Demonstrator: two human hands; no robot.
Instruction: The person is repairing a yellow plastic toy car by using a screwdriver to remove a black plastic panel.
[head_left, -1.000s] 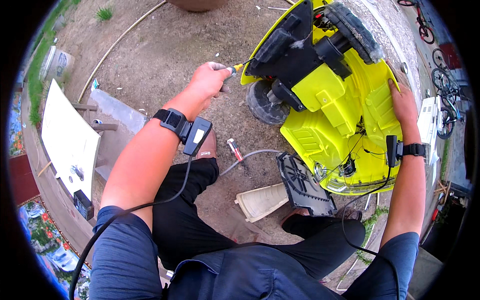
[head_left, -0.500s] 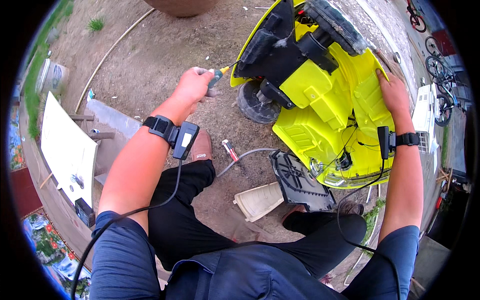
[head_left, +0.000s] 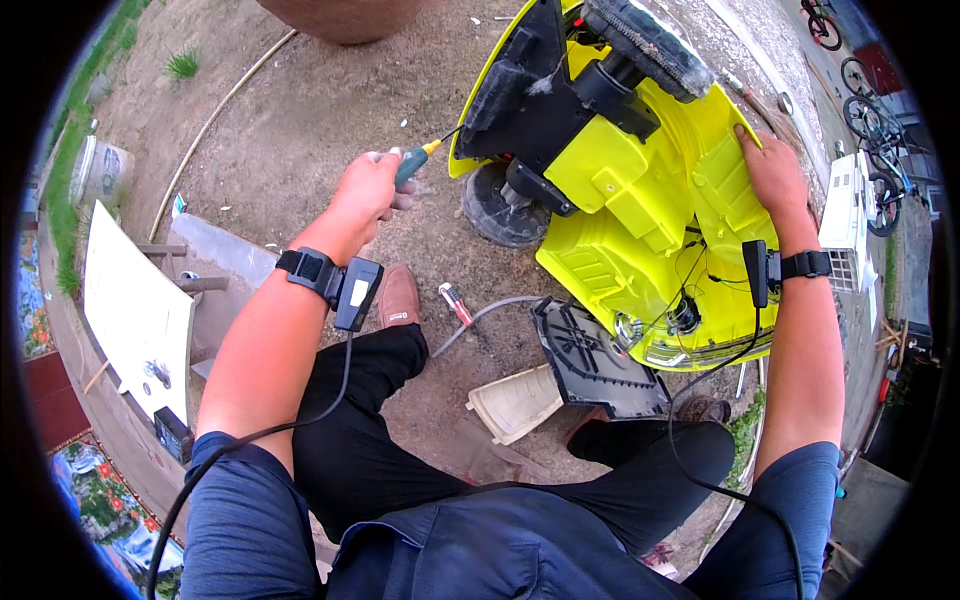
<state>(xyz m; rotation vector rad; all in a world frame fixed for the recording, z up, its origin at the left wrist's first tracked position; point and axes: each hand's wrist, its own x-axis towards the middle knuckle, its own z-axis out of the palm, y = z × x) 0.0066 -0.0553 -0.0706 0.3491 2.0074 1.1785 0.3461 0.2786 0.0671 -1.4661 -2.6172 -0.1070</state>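
Note:
My left hand (head_left: 370, 190) is closed around the green and yellow handle of a screwdriver (head_left: 417, 163). Its thin shaft points right, and the tip lies at or close to the edge of a yellow toy car body (head_left: 610, 175); I cannot tell whether it touches. The car lies tipped over, showing its black underside panel (head_left: 530, 90), dark wheels (head_left: 505, 205) and loose wires (head_left: 700, 265). My right hand (head_left: 775, 178) grips the yellow body's right edge, thumb on the near face, other fingers mostly hidden.
A black plastic panel (head_left: 598, 365) and a cream plastic piece (head_left: 517, 402) lie on the ground by my feet. A red and white tube (head_left: 456, 303) rests near a grey hose (head_left: 500, 303). A white board (head_left: 140, 315) stands left; a white crate (head_left: 848, 215) and bicycles (head_left: 875, 130) are right.
My left hand and the screwdriver have moved slightly left and down, drawing the handle back from the car. The whole view has shifted a little; my right hand keeps its grip.

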